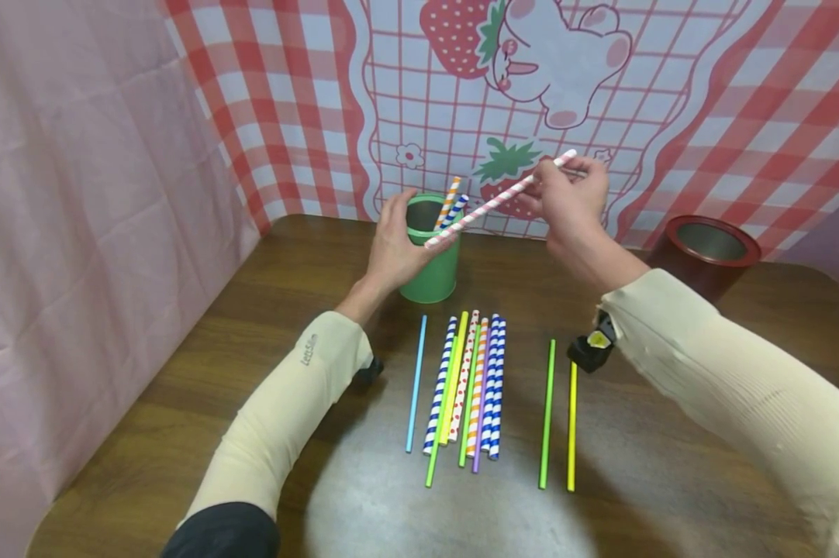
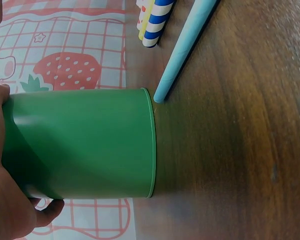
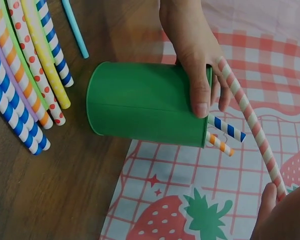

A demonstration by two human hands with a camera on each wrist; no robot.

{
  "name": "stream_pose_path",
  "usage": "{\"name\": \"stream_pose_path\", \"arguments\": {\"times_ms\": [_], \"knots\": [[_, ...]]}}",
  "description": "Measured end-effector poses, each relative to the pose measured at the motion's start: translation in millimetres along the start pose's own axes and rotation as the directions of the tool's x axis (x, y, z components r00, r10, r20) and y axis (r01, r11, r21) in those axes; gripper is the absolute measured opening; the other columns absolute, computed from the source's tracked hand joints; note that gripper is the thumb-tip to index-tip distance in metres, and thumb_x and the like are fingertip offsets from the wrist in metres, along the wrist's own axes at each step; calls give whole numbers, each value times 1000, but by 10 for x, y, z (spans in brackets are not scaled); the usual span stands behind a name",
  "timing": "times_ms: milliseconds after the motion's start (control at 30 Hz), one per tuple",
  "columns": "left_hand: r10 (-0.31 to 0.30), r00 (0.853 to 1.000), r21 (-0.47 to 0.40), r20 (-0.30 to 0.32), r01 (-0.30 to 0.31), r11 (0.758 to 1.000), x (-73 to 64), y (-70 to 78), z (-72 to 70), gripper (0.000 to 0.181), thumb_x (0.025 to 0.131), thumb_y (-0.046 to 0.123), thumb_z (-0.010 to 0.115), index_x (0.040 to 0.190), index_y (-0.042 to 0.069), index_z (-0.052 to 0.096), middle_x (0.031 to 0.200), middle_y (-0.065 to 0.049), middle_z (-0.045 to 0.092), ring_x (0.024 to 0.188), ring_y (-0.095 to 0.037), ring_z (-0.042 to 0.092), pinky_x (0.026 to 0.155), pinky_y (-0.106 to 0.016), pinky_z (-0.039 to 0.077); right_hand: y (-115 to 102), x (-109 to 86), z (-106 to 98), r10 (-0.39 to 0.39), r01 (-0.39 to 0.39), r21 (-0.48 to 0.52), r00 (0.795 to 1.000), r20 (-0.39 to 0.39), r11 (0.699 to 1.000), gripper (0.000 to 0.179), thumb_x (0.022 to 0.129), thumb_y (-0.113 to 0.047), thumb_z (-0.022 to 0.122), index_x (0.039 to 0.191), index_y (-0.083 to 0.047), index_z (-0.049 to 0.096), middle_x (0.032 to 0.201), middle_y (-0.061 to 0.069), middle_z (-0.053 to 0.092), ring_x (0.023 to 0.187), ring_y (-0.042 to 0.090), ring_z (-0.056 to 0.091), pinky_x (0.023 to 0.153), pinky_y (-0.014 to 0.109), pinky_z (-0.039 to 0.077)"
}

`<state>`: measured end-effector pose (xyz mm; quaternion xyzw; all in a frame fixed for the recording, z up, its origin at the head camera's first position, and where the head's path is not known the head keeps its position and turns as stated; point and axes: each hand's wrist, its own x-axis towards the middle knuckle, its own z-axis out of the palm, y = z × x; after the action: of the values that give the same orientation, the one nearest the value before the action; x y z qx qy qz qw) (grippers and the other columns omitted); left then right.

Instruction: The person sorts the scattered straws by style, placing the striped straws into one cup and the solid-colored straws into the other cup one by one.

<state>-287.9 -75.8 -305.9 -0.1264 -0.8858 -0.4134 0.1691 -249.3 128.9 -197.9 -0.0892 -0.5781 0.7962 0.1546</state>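
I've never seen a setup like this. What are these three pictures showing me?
There is no robot here, only a person's two bare hands. The widest picture comes from a camera on the head; the others come from one on each wrist, so the cup looks sideways there. The left hand holds a green cup, with an orange-striped straw and a blue-striped straw inside. The right hand pinches a pink-striped straw. More straws lie on the wooden table, and a dark red container stands at the right.
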Motion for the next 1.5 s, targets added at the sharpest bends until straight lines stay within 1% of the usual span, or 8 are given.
{"name": "stream_pose_path", "arguments": {"times_ms": [200, 433, 733, 933, 1133, 1267, 1400, 1500], "knots": [[20, 1000, -15, -9, -20, 1000, -11, 4, -5, 89, 76, 51, 76, 146, 20, 30, 147, -5, 31, 123, -21, 43, 97, -38, 44, 5, 5, 28, -51, 51, 7, 998, -40, 999, 27, 92, 3, 53, 104, -14, 36, 103, 7, 49, 75, 16, 63, 75, 25, 56], [21, 1000, -13, -7, -21, 1000, -12, 3, -2, 90, 77, 53, 74, 146, 18, 30, 148, -5, 30, 128, -21, 40, 100, -40, 42, 46, 30, 62, -101, 97, -58, 992, -69, 994, 29, 92, 3, 53, 109, -15, 37, 106, 4, 46, 83, 17, 63, 76, 23, 56], [24, 1000, -11, -15, -24, 1000, 3, -4, 4, 89, 76, 54, 74, 145, 17, 32, 147, -5, 31, 124, -20, 42, 99, -39, 43, 148, 96, 166, -201, 190, -136, 977, -69, 972, 31, 87, 6, 54, 107, -14, 39, 97, 4, 50, 72, 12, 61, 73, 25, 57], [29, 999, -1, -24, -29, 1000, 3, -7, 12, 88, 76, 53, 74, 145, 17, 33, 146, -5, 32, 124, -20, 42, 101, -38, 41, 235, 144, 226, -256, 239, -224, 966, -47, 945, 30, 84, 6, 54, 101, -15, 41, 92, 2, 53, 69, 9, 59, 73, 29, 57], [26, 1000, -9, -17, -26, 1000, 8, -8, 14, 88, 76, 54, 74, 145, 17, 32, 146, -5, 32, 124, -21, 43, 100, -38, 41, 302, 173, 256, -284, 273, -323, 959, 11, 906, 30, 85, 5, 56, 106, -12, 43, 91, 0, 53, 70, 7, 59, 69, 25, 57], [21, 1000, -4, -18, -21, 1000, 12, -8, 14, 89, 76, 55, 73, 145, 17, 32, 146, -4, 32, 124, -20, 43, 101, -38, 41, 341, 176, 281, -258, 261, -319, 965, 52, 911, 29, 85, 3, 57, 107, -11, 43, 91, 1, 55, 67, 9, 61, 68, 27, 57], [22, 1000, -12, -17, -23, 1000, 11, -12, 16, 88, 76, 55, 73, 145, 17, 32, 146, -5, 32, 124, -22, 43, 101, -38, 41, 393, 172, 306, -237, 252, -343, 968, 84, 905, 31, 86, 2, 57, 110, -11, 43, 91, 1, 55, 75, 14, 65, 71, 24, 57], [23, 1000, -16, -17, -23, 1000, 7, -12, 13, 88, 77, 55, 73, 145, 17, 32, 146, -5, 32, 124, -24, 43, 101, -39, 41, 432, 169, 318, -253, 269, -435, 963, 96, 859, 33, 86, 0, 58, 114, -9, 44, 90, 0, 56, 77, 12, 63, 70, 21, 56]]}}
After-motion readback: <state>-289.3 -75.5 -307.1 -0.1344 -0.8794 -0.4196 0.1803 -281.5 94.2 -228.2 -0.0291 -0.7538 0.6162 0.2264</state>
